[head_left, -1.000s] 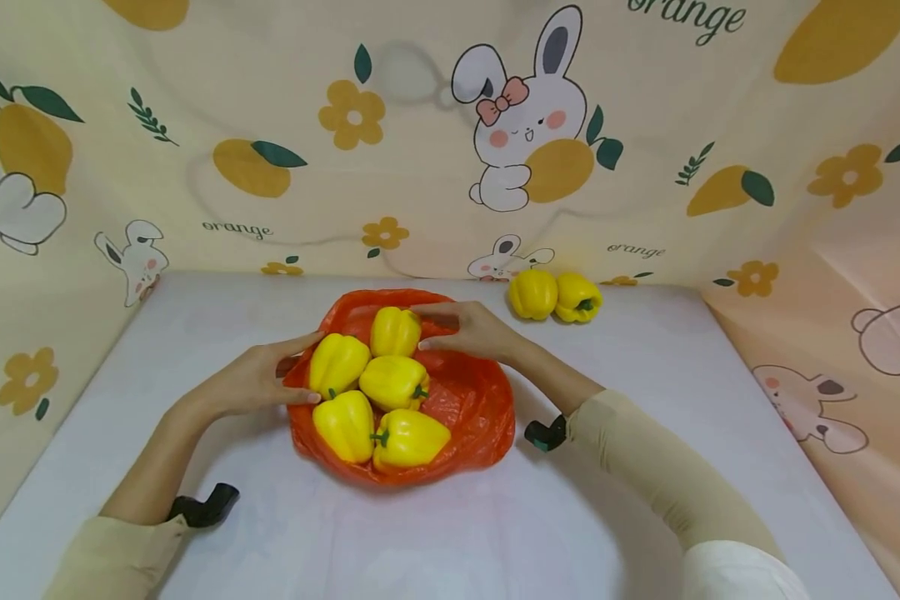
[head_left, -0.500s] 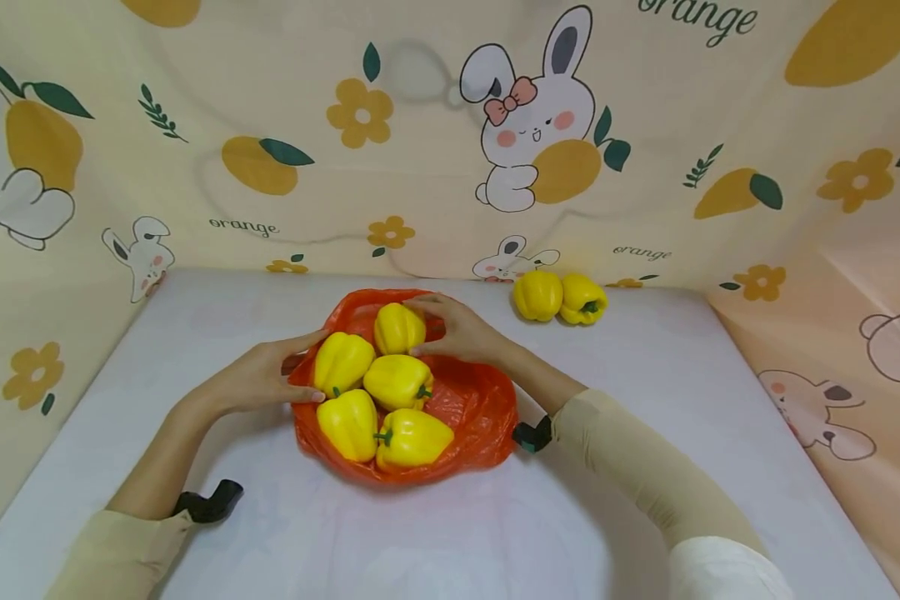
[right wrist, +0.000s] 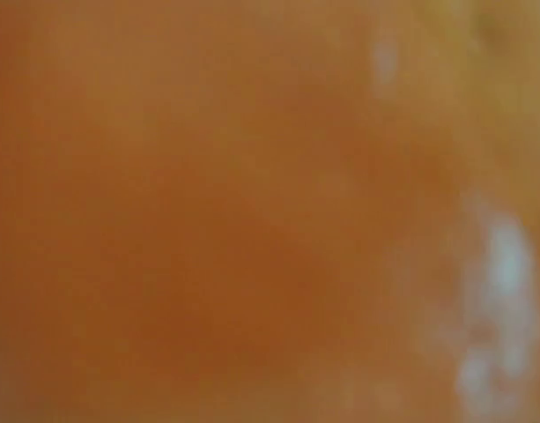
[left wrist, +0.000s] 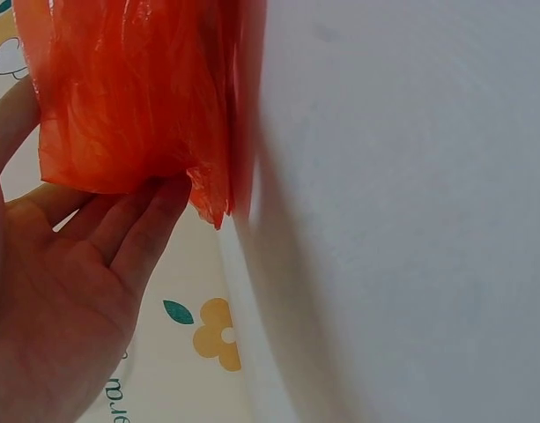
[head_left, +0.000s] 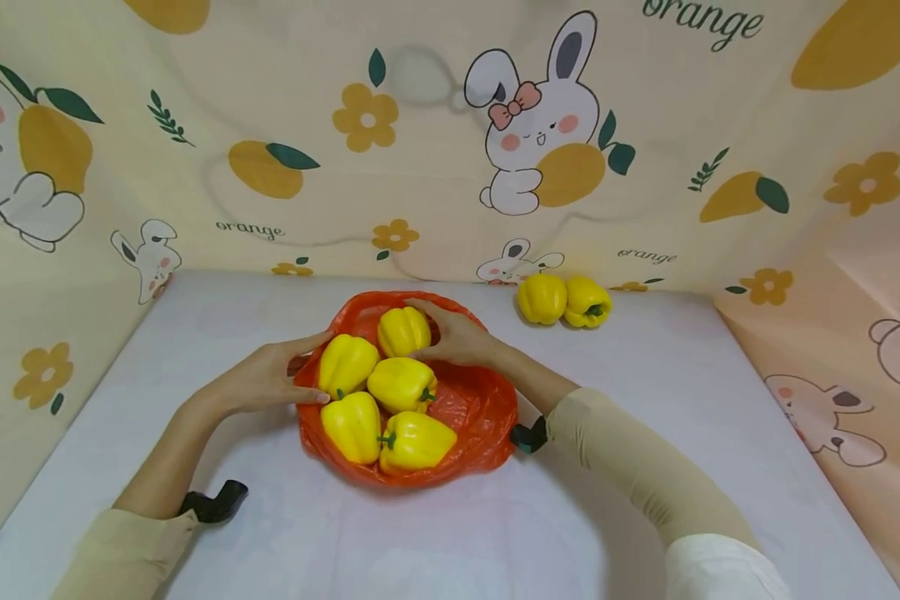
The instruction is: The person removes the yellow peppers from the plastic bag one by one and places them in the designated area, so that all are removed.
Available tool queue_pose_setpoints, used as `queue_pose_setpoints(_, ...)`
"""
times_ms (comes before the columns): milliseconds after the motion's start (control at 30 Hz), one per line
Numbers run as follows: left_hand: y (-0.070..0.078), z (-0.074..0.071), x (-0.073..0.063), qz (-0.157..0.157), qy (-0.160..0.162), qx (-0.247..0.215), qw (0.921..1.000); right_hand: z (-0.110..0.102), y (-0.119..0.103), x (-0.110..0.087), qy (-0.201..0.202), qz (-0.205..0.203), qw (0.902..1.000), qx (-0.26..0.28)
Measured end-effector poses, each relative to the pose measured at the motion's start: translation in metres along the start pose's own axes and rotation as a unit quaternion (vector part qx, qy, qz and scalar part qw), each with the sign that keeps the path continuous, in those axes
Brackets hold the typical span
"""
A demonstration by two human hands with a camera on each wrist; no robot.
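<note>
In the head view, a red plastic bag (head_left: 468, 400) lies wide open on the table with several yellow bell peppers inside. My left hand (head_left: 266, 375) holds the bag's left rim, thumb near the leftmost pepper (head_left: 348, 365). From the left wrist view, the left hand (left wrist: 76, 273) has its fingers behind the red plastic (left wrist: 129, 97). My right hand (head_left: 461, 337) reaches over the bag from the right, its thumb and fingers curved round the rearmost bell pepper (head_left: 404, 332). The right wrist view is an orange-brown blur that shows no clear shape.
Two more yellow bell peppers, one on the left (head_left: 542, 298) and one on the right (head_left: 588, 302), sit side by side at the table's back edge. Patterned cloth (head_left: 420, 183) hangs behind and along both sides of the white table (head_left: 435, 542).
My right hand has shifted left and closed in on the rearmost pepper. The left hand keeps its place at the bag's rim. The head view has turned slightly.
</note>
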State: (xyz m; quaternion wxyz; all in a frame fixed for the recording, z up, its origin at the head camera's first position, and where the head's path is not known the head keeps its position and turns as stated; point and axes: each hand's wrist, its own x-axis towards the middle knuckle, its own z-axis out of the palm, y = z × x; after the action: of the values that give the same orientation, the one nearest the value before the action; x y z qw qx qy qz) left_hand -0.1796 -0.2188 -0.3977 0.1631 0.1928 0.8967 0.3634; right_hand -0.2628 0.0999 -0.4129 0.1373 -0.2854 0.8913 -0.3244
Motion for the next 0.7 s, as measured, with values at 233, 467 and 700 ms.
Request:
queue_pose_setpoints(233, 0.000, -0.001, -0.001, 0.001, 0.000, 0.007, 1.0000, -0.002, 0.002, -0.002, 0.007, -0.013, 0.9997, 0.019)
queue_pose_setpoints(467, -0.001, -0.001, 0.000, 0.007, -0.003, 0.012, 0.9999, -0.010, 0.004, -0.009, 0.014, -0.031, 0.9978, 0.056)
queue_pose_setpoints(700, 0.000, 0.000, -0.001, -0.005, -0.004, 0.008, 0.9999, -0.025, 0.006, -0.020, 0.046, -0.024, 0.9983, 0.026)
